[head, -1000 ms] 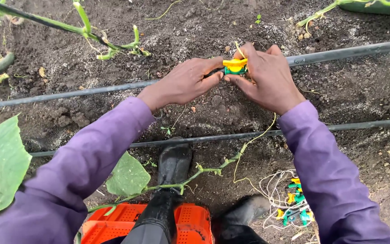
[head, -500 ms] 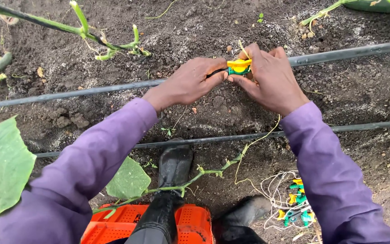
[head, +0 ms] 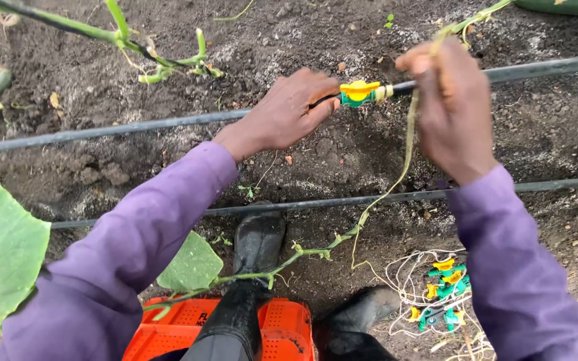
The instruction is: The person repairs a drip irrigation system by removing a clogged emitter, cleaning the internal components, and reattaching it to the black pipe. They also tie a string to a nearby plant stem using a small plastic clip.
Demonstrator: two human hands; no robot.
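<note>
No package, label or sign shows; the only container is an orange plastic crate [head: 282, 327] at the bottom edge, mostly hidden by the person's legs and black boots [head: 259, 244], so its contents cannot be told. The left hand [head: 289, 110] pinches the black drip pipe [head: 135, 126] just beside a small green and yellow valve fitting [head: 358, 92] joined into that line. The right hand [head: 453, 107] is curled around a thin pale vine stem [head: 406, 150] at the pipe on the fitting's other side. A second black pipe [head: 342, 200] crosses the dark soil nearer the boots. A heap of spare green and yellow fittings [head: 444, 294] lies on tangled white string [head: 403, 281] by the right sleeve. A broad green leaf [head: 1, 247] sits at the left.
</note>
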